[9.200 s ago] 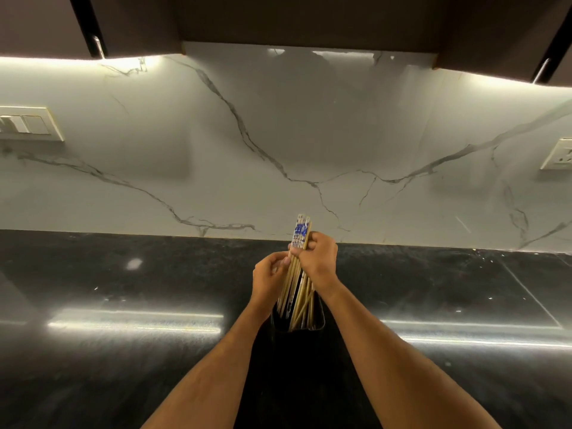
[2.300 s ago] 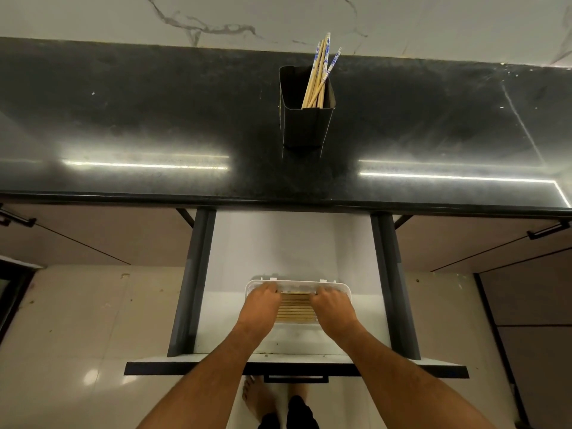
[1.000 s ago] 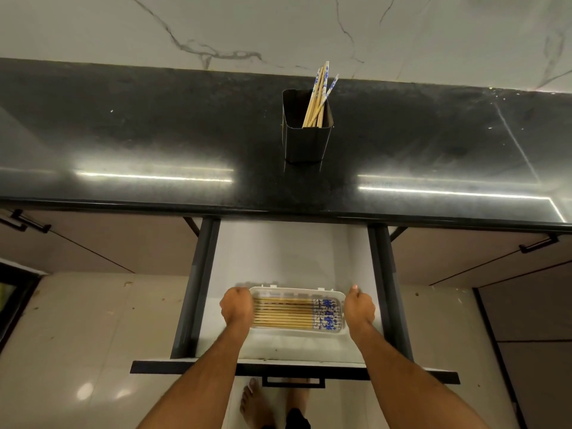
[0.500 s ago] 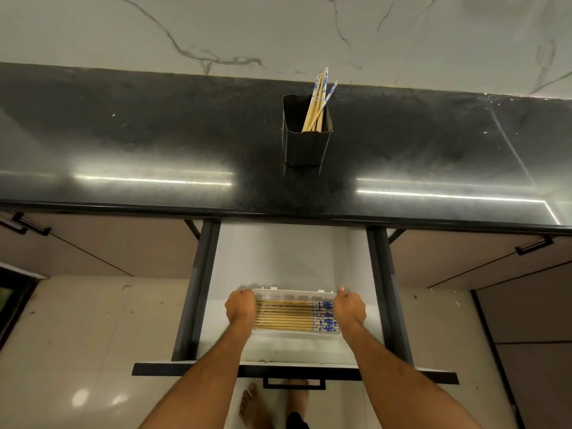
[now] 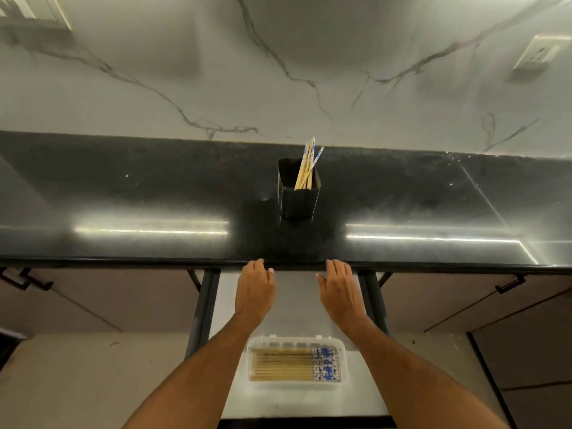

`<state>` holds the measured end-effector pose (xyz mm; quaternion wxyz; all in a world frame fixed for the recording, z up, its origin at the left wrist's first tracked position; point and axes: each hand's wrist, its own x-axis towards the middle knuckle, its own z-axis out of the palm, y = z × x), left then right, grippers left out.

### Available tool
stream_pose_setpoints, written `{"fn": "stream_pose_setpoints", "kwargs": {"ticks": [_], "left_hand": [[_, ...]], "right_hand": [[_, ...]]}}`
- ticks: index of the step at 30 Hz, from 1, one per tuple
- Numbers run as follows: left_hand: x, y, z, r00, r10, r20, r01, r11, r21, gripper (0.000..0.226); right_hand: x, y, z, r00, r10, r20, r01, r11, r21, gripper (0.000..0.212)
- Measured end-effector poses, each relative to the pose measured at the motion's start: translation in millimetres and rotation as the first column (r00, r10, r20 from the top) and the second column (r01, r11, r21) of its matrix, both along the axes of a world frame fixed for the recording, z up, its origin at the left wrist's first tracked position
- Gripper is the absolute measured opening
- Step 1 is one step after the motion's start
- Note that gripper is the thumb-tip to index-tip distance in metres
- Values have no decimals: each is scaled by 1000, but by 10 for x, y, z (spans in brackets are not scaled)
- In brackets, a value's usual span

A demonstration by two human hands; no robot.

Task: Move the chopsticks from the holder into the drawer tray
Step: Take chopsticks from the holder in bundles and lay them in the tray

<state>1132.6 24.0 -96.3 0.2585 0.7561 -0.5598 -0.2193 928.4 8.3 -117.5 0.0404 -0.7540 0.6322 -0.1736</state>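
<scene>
A black holder [image 5: 297, 201] stands on the dark counter with several bamboo chopsticks [image 5: 306, 167] leaning to its right side, blue-patterned tops up. In the open drawer [image 5: 297, 305] below, a white plastic tray [image 5: 295, 391] holds several chopsticks [image 5: 284, 365] laid flat, patterned ends to the right. My left hand [image 5: 254, 287] and my right hand [image 5: 339, 289] are raised palm-down above the drawer, fingertips at the counter's front edge, both holding nothing, fingers loosely apart.
The black counter [image 5: 154, 196] runs across the view, backed by a white marble wall with a switch plate [image 5: 34, 10] at far left and a socket [image 5: 538, 54] at right. Closed cabinet fronts with dark handles [image 5: 510, 283] flank the drawer.
Both hands have let go of the tray's ends and risen to the counter's front edge. The camera has tilted up, showing more wall.
</scene>
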Motion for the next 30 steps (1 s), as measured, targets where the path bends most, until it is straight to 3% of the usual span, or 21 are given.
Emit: {"fn": "stream_pose_setpoints", "kwargs": {"ticks": [6,13,17,21,25,30], "left_hand": [[-69,-603,751,995,-46,91,66,972,-227,34],[-201,-1313,1309,992,-84,91,109,939,-325,29],[-313,-1742,1454,995,-89,53,101,948,-302,29],[-399,-2213,1446,992,-128,-21,119,963,-241,29],[-420,-2628,1384,982,-126,-140,105,983,-147,17],[-420,-2959,1179,964,-30,-263,46,998,53,20]], "right_hand": [[96,-582,714,995,52,-87,-66,984,-165,42],[332,-1313,1328,994,71,-79,-87,969,-230,32],[451,-1816,1465,984,131,-123,-152,972,-181,24],[562,-2322,1463,988,155,-10,-155,983,-95,30],[654,-2655,1376,986,80,143,-81,997,2,20],[706,-2780,1217,970,-26,240,16,999,43,17]]}}
